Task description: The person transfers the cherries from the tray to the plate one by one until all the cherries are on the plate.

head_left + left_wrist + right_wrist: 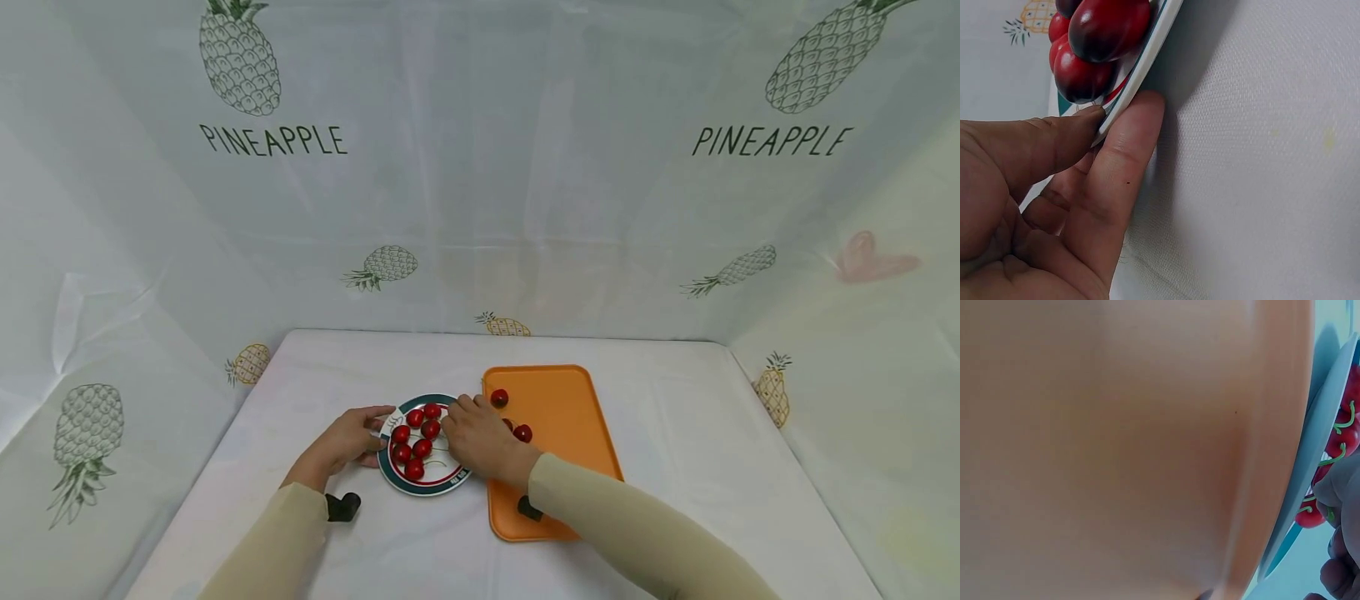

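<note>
A round plate (423,491) with a dark green rim bears several red cherries (422,448). My left hand (348,437) pinches its left edge, thumb on top and fingers underneath; the left wrist view shows the thumb (1054,140) on the plate's rim (1141,72). Over the plate's right side, my right hand (483,437) has its fingers curled. In the right wrist view a bit of green cherry stem (1330,515) shows at the fingertips, beside a red cherry (1310,515); the hand hides part of the grip.
An orange tray (555,400) lies right of the plate, under my right forearm. On it are a cherry (499,398) near the top left and another cherry (522,433) beside one partly hidden by the hand. White cloth (405,550) covers the table; a pineapple-print curtain stands behind.
</note>
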Demonstrator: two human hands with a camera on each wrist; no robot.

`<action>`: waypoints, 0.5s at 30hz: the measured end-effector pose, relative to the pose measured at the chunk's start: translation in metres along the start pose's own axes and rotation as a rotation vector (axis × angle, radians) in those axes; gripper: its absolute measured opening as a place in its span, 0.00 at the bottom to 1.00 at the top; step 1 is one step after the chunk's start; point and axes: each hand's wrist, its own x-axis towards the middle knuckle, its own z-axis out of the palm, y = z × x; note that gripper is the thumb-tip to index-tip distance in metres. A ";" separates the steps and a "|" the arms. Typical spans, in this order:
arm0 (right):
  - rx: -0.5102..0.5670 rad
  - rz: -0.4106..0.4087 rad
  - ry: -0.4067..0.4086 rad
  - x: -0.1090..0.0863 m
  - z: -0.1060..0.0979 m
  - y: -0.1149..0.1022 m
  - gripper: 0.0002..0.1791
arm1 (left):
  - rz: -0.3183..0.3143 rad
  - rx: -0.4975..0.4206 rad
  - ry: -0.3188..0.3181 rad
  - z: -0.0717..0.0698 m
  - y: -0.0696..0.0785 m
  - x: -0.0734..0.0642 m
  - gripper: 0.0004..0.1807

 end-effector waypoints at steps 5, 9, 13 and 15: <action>0.025 0.002 -0.005 0.001 0.000 -0.002 0.18 | 0.001 0.003 0.002 0.000 0.000 0.000 0.38; 0.038 0.000 -0.004 0.001 0.001 -0.003 0.19 | -0.001 -0.005 0.005 0.000 0.000 -0.001 0.38; 0.045 -0.001 0.001 0.001 0.004 -0.004 0.20 | -0.004 -0.012 0.007 0.001 -0.001 -0.001 0.38; 0.052 0.000 -0.001 0.001 0.004 -0.004 0.21 | -0.007 -0.010 0.011 0.001 -0.001 -0.001 0.38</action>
